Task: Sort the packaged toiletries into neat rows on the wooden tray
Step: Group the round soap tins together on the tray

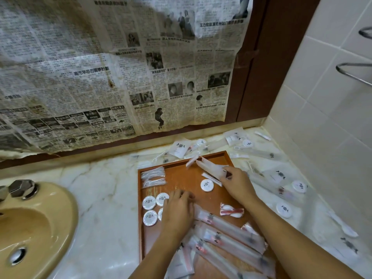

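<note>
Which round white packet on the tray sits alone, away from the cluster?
The round white packet beside the right hand, mid-tray; the others cluster by the left hand.

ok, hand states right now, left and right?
Left hand: open, fingers resting over the round white packets.
Right hand: holding translucent sachets.

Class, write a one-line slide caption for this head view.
Right hand lifts clear packets over a wooden tray while left hand rests by round soaps.
</note>
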`<state>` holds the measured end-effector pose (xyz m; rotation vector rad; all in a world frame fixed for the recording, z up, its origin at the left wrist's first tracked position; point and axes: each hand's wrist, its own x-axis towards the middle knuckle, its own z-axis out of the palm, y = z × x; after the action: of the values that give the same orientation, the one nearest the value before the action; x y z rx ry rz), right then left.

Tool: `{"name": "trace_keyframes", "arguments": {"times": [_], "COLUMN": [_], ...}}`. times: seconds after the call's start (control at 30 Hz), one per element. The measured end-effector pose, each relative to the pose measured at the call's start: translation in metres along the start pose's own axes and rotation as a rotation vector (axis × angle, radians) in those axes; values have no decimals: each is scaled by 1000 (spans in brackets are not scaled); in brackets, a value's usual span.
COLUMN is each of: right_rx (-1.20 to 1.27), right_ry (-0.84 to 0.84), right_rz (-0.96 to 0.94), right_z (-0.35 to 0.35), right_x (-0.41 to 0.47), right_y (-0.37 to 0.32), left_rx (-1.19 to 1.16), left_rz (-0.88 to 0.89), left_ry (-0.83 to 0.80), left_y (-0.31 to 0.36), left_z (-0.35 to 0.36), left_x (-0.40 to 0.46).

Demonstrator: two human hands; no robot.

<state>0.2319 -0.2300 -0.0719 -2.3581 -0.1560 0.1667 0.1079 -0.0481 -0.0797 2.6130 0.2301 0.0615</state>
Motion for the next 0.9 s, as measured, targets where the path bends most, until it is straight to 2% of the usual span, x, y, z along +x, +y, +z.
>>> {"name": "trace_keyframes", "arguments": {"times": [0.4, 0.9], "right_rx": [-133, -201], "right_ry": [40, -21], "right_rz": [19, -152], "right_z": [-13, -11], "right_x": [22, 10], "right_y": [15, 22], "left_rx": [117, 154], "left_rz": [-62, -97], "left_ry": [7, 44], "left_y": [36, 40], "left_z": [30, 43], "left_x": [50, 53]}}
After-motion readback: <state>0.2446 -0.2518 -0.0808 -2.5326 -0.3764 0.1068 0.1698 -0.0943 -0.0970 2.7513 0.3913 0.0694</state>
